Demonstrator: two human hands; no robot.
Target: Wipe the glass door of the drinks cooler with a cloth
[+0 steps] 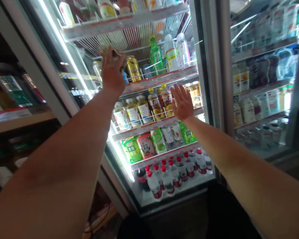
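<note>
My left hand [113, 71] is raised in front of the upper part of a lit drinks fridge. Its fingers are curled over what looks like a crumpled pale cloth [119, 53], mostly hidden by the hand. Close beside it stands a gold can [134, 68] on a shelf. Lower and to the right, my right hand [183, 102] is open, fingers stretched out, and seems to lie flat against the glass door. Behind that hand are brown-labelled tea bottles [166, 103] with yellow caps. A green bottle [156, 55] stands between the two hands, higher up.
White-labelled bottles [133, 113], green drink packs [132, 150] and red-capped water bottles [167, 181] fill the lower shelves. A metal door frame [215, 66] separates a second fridge on the right. At left, a wooden shelf [22, 121] carries more bottles.
</note>
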